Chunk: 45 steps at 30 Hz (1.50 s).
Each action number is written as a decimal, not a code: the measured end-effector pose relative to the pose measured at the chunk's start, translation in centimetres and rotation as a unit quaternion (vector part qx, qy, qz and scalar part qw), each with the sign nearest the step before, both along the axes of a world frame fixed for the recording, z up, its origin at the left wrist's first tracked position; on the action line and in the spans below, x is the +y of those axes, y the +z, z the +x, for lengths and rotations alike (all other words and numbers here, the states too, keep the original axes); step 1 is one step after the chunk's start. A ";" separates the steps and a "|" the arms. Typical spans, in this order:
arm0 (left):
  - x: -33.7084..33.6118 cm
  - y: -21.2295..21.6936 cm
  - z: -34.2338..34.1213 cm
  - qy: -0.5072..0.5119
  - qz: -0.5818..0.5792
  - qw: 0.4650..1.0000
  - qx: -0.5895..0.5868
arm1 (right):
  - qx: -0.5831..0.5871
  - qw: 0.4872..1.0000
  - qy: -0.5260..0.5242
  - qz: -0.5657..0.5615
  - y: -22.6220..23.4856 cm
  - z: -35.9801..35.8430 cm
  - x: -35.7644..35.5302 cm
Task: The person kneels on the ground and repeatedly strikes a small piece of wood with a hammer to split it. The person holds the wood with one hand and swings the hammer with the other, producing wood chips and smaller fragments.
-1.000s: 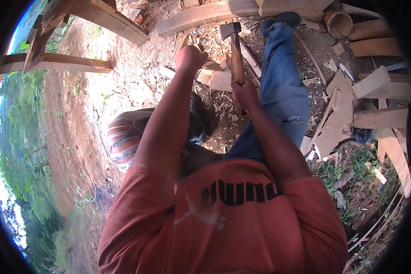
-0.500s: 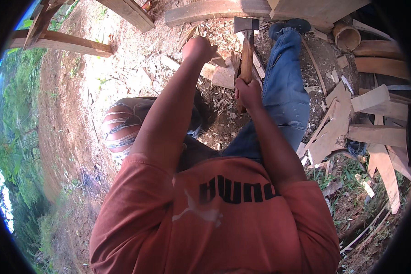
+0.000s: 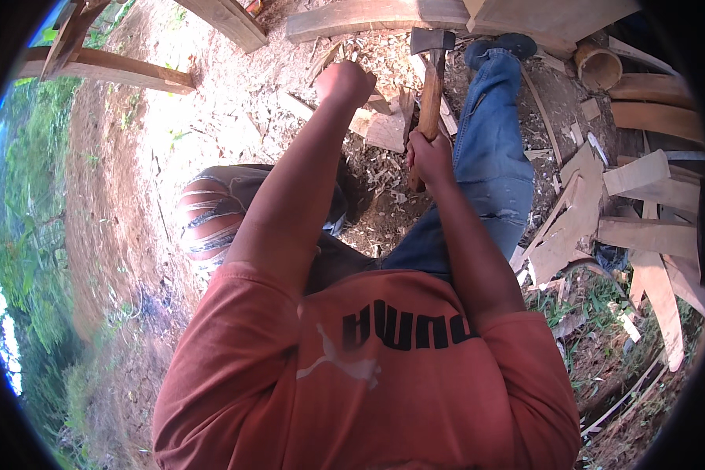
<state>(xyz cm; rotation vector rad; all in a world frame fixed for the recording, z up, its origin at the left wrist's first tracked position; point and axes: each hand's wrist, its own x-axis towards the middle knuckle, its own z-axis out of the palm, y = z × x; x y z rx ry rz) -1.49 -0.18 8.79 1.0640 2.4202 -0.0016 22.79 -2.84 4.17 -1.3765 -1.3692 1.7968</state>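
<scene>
Hatchet [image 3: 431,94] upright in right hand [image 3: 429,153]; left hand [image 3: 345,82] on wood piece [image 3: 388,125].

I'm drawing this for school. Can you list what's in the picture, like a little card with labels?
Place: outdoors, bare dirt with wood chips and grass at the edges
Right hand: shut on the hatchet by its wooden handle, head pointing up
Left hand: closed in a fist near a wood piece; what it grips is hidden
Legs: right in blue jeans, left in ripped jeans
Nearby: planks on the right, beams upper left
</scene>
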 end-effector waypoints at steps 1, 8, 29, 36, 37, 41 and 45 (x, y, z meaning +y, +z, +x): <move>0.2 1.3 0.8 -0.009 -0.008 1.000 -0.015 | -0.054 0.998 0.017 0.014 -1.9 0.6 -0.6; -0.5 1.0 0.4 0.029 0.029 0.999 0.003 | -0.174 0.972 0.065 -0.145 -4.9 1.1 -1.9; -0.4 -3.4 -1.8 0.016 0.053 0.998 0.016 | -0.051 0.998 0.021 -0.022 -1.7 0.2 -0.4; -0.3 -2.8 -1.8 0.011 0.061 0.998 -0.001 | -0.146 0.979 0.089 -0.111 -4.5 0.9 -3.0; -0.2 -2.6 -1.8 0.009 0.054 0.998 -0.011 | -0.142 0.983 0.086 -0.083 -4.7 1.1 -2.6; -0.3 -2.2 -0.8 0.033 0.045 0.998 0.012 | -0.119 0.990 0.073 0.002 -3.7 0.5 -0.6; -0.4 -1.8 -0.9 0.010 0.046 0.999 0.005 | -0.138 0.988 0.065 0.024 -4.4 0.8 -1.0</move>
